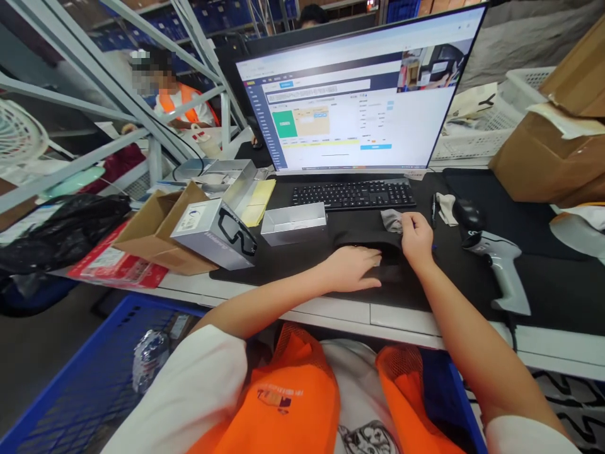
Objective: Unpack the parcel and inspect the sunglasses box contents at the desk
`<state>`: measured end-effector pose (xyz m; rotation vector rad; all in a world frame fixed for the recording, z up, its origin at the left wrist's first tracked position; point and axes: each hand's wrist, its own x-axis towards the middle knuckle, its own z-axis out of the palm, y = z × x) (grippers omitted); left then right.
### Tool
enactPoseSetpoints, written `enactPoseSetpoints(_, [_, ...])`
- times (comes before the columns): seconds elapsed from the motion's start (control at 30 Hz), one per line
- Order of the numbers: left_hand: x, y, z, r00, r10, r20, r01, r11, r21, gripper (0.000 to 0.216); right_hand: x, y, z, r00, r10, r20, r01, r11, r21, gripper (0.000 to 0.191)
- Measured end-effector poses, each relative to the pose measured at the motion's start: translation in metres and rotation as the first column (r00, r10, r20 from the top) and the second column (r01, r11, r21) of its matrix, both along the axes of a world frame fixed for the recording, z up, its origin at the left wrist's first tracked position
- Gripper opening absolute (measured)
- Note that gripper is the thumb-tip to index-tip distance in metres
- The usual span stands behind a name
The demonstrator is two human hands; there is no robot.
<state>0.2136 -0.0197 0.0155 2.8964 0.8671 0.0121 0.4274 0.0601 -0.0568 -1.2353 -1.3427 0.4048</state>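
My right hand [416, 238] is closed in a pinch on a crumpled grey cloth [391, 221] above the black desk mat. Beside it, my left hand [352, 268] rests over a black curved item [363, 238], fingers stretched out and thumb apart. That item's kind is unclear, as the hand covers part of it. Left of the hands lies an open silver box tray [293, 224]. Farther left, a silver box sleeve [212, 232] printed with black goggles leans against an open brown carton [158, 227].
A keyboard [352, 194] and monitor [340, 107] stand behind the hands. To the right are a barcode scanner [503, 268], a mouse [467, 214], a pen [433, 211] and a large carton [548, 151]. A blue crate [70, 384] sits below left. Another person in an orange vest [186, 104] is beyond.
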Motion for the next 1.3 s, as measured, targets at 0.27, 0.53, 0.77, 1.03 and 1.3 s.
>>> enactPoseSetpoints(0.27, [-0.023, 0.01, 0.01, 0.97, 0.238, 0.045, -0.242, 0.963, 0.122, 0.056, 0.007, 0.003, -0.001, 0.998, -0.044, -0.052, 0.044, 0.999, -0.009, 0.034])
enactPoseSetpoints(0.53, [-0.071, -0.009, 0.055, 0.873, 0.345, 0.345, -0.406, 0.906, 0.12, 0.028, 0.043, 0.026, -0.001, 0.826, -0.219, -0.52, 0.239, 0.971, -0.03, 0.034])
enactPoseSetpoints(0.77, [-0.168, 0.051, 0.101, 0.724, 0.64, 0.257, -0.68, 0.725, 0.109, 0.035, 0.03, 0.018, 0.005, 0.862, -0.17, -0.478, 0.178, 0.984, -0.028, 0.035])
enactPoseSetpoints(1.03, [-0.162, 0.082, 0.073, 0.749, 0.661, -0.04, -0.662, 0.747, -0.068, 0.099, 0.02, 0.011, 0.012, 0.853, -0.139, -0.504, 0.133, 0.99, -0.048, 0.038])
enactPoseSetpoints(1.3, [-0.093, 0.049, 0.045, 0.853, 0.465, 0.236, -0.469, 0.882, -0.042, 0.08, -0.011, -0.02, 0.035, 0.641, 0.03, -0.767, -0.221, 0.964, -0.147, 0.035])
